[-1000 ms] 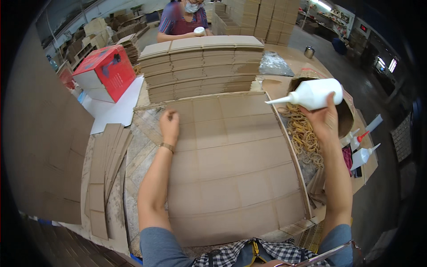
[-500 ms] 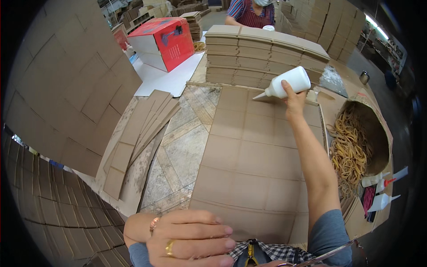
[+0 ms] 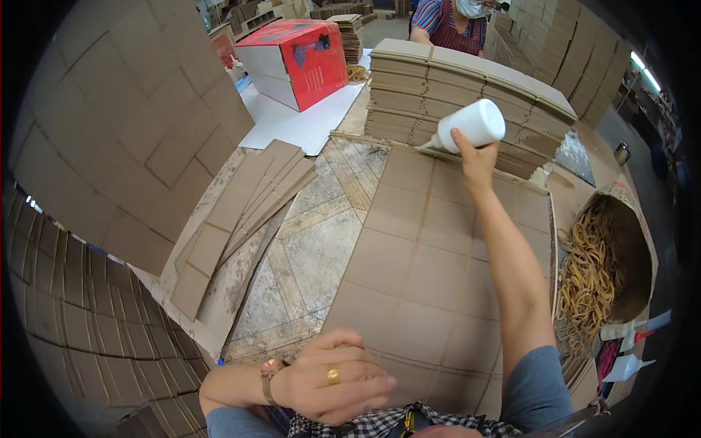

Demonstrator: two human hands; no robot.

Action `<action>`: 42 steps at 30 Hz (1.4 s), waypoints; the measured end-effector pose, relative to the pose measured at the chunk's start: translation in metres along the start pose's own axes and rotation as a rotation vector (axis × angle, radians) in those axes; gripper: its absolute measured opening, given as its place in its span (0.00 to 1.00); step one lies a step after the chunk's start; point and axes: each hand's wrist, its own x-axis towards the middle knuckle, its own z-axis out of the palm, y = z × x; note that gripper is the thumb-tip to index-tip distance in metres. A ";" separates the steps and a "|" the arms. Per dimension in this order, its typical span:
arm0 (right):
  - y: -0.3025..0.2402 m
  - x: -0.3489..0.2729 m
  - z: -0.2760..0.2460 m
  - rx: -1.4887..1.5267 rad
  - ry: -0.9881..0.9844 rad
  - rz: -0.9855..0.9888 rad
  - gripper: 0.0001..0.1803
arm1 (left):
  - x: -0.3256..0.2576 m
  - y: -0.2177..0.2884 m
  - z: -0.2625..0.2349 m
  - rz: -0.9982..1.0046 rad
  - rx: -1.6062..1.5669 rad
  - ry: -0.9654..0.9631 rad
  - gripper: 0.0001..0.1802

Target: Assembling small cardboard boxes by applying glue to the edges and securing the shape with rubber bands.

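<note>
My right hand point(image 3: 476, 159) is closed round a white squeeze bottle point(image 3: 478, 123) with a narrow nozzle. The bottle is tilted, its tip pointing down to the left, close to the far edge of the brown cardboard panels point(image 3: 409, 255). These panels lie side by side in a grid on the table in front of me. Close to my body, above the near part of the panels, my left hand point(image 3: 337, 379) hangs with loosely bent fingers and nothing visible in it. It wears a gold ring and a bracelet.
Stacked cardboard point(image 3: 467, 80) stands just beyond the panels. Loose cardboard strips point(image 3: 241, 212) lie to the left, near a red box point(image 3: 310, 66). On the right, a container holds rubber bands point(image 3: 588, 270), with small bottles point(image 3: 624, 367) nearby. A co-worker point(image 3: 449, 29) stands across the table.
The bottle in my right hand has shifted a little toward the left edge of the panels. My left hand has drawn its fingers in. The whole view has turned slightly left.
</note>
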 end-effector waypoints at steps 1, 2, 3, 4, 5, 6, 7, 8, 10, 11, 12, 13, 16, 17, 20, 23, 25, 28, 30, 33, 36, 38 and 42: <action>0.002 -0.001 0.005 0.004 0.004 0.011 0.37 | -0.020 -0.011 0.016 -0.067 0.004 -0.042 0.14; 0.000 -0.004 0.013 0.023 -0.001 0.015 0.35 | -0.040 -0.017 0.030 -0.140 0.011 -0.082 0.15; 0.002 -0.005 0.017 0.037 -0.011 0.015 0.35 | -0.057 -0.023 0.041 -0.188 0.029 -0.109 0.16; 0.005 -0.005 0.020 0.055 -0.022 0.018 0.36 | -0.074 -0.027 0.050 -0.239 0.049 -0.136 0.16; 0.007 -0.005 0.024 0.074 -0.033 0.017 0.36 | -0.087 -0.025 0.056 -0.288 0.073 -0.162 0.17; 0.011 -0.005 0.028 0.092 -0.053 0.030 0.36 | -0.099 -0.020 0.059 -0.333 0.089 -0.181 0.17; 0.012 -0.006 0.032 0.103 -0.061 0.037 0.37 | -0.110 -0.013 0.062 -0.377 0.107 -0.197 0.17; 0.013 -0.008 0.035 0.112 -0.068 0.045 0.38 | -0.121 -0.007 0.065 -0.422 0.125 -0.214 0.17; 0.019 -0.006 0.039 0.100 -0.082 0.024 0.38 | -0.144 0.001 0.075 -0.463 0.222 -0.225 0.20; 0.023 -0.006 0.040 0.079 -0.086 0.002 0.37 | -0.153 0.002 0.081 -0.484 0.270 -0.230 0.22; 0.024 -0.006 0.042 0.058 -0.090 -0.019 0.36 | -0.158 0.002 0.087 -0.490 0.331 -0.223 0.22; 0.024 -0.006 0.043 0.054 -0.100 -0.011 0.36 | -0.162 0.002 0.091 -0.498 0.346 -0.211 0.22; 0.027 -0.011 0.048 0.037 -0.125 -0.001 0.36 | -0.166 0.004 0.096 -0.519 0.386 -0.192 0.21; 0.029 -0.012 0.051 0.027 -0.128 -0.008 0.36 | -0.166 0.004 0.095 -0.520 0.394 -0.197 0.21; 0.032 -0.011 0.052 0.013 -0.130 -0.022 0.35 | -0.165 0.002 0.095 -0.513 0.398 -0.187 0.20; 0.031 -0.010 0.052 0.028 -0.158 -0.011 0.35 | -0.164 0.002 0.094 -0.520 0.399 -0.179 0.20; 0.029 -0.010 0.050 0.024 -0.179 -0.005 0.35 | -0.164 0.002 0.095 -0.524 0.404 -0.180 0.20; 0.028 -0.008 0.047 0.011 -0.181 0.016 0.35 | -0.165 0.002 0.095 -0.523 0.420 -0.188 0.20; 0.025 -0.007 0.046 0.028 -0.162 0.061 0.36 | -0.166 0.002 0.095 -0.521 0.426 -0.194 0.20; 0.022 -0.005 0.037 0.037 -0.151 0.075 0.33 | -0.164 0.003 0.094 -0.520 0.425 -0.183 0.20; 0.026 0.003 0.023 0.015 -0.128 0.050 0.32 | -0.162 0.002 0.095 -0.525 0.421 -0.168 0.19; 0.024 0.003 0.018 0.040 -0.109 0.050 0.31 | -0.164 0.002 0.096 -0.519 0.433 -0.174 0.19; 0.022 0.005 -0.003 0.053 -0.089 0.128 0.32 | -0.160 0.003 0.095 -0.506 0.455 -0.164 0.19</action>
